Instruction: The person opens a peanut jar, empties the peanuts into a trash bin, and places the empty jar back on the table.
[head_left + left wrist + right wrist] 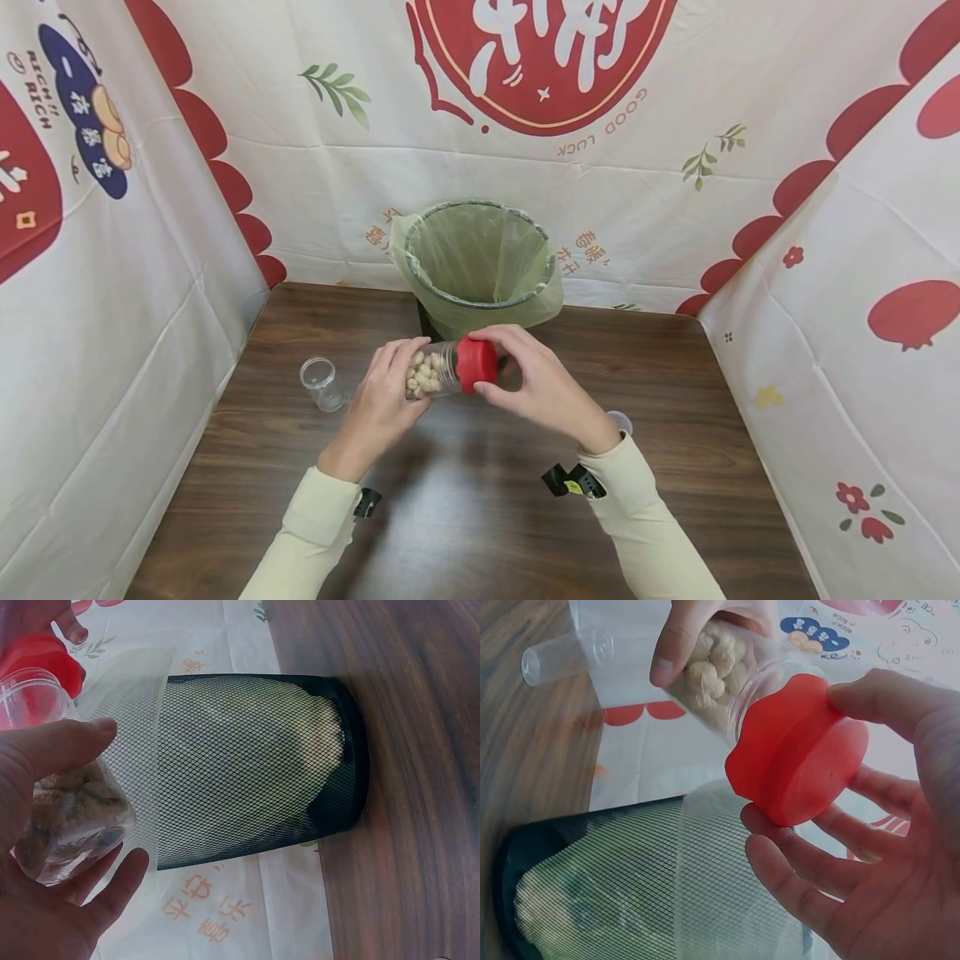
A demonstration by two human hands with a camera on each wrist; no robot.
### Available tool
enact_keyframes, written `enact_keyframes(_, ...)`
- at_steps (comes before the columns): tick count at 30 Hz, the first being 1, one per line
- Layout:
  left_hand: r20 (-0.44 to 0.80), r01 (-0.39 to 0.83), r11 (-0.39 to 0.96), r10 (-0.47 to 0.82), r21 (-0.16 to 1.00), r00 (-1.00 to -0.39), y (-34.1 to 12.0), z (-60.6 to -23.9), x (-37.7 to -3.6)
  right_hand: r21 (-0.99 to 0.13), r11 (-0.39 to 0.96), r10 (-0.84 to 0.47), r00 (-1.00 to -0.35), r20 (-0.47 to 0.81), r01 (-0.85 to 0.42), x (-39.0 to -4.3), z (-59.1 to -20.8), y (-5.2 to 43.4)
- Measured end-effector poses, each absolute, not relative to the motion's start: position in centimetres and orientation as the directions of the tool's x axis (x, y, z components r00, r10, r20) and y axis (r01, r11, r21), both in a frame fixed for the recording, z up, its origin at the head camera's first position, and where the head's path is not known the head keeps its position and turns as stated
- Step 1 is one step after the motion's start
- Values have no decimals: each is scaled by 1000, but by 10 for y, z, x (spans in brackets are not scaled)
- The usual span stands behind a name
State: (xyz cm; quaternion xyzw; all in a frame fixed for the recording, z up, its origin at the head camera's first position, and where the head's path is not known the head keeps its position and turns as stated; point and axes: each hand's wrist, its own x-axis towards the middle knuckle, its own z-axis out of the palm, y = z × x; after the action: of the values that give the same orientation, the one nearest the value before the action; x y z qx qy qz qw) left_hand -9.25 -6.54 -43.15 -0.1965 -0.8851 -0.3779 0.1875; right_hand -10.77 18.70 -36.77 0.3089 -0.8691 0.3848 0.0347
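A clear jar [429, 372] of peanuts is held on its side above the table [465, 517], gripped around its body by the left hand [381, 402]. Its red lid [476, 364] is clasped by the curled fingers of the right hand [542, 387]. Just beyond both hands stands a bin [480, 265]; left of the left hand lies an empty cup [322, 383].

Jar [429, 373]: clear plastic, filled with peanuts, lying sideways above the table.
Lid [477, 364]: red, on the jar's mouth.

red lid [477, 364], green bag [480, 258] — black mesh bin [330, 765]
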Motion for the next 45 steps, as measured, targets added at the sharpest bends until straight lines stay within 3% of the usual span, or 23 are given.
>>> enact_keyframes(21, 439, 416, 561, 101, 716, -893, -75, -416, -97, -486, 692, -427, -846, 320, -534, -125, -324, 257)
enact_keyframes(31, 371, 324, 526, 17, 786, -928, -77, -414, -98, -399, 823, -306, -907, 289, -404, -137, -304, 295)
enact_keyframes(36, 343, 288, 534, -5, 795, -939, -79, -415, -98, -360, 884, -242, -951, 194, -298, -147, -317, 311)
enact_keyframes(45, 324, 267, 534, -14, 802, -946, -79, -416, -97, -353, 918, -202, -979, -29, -179, -171, -375, 338)
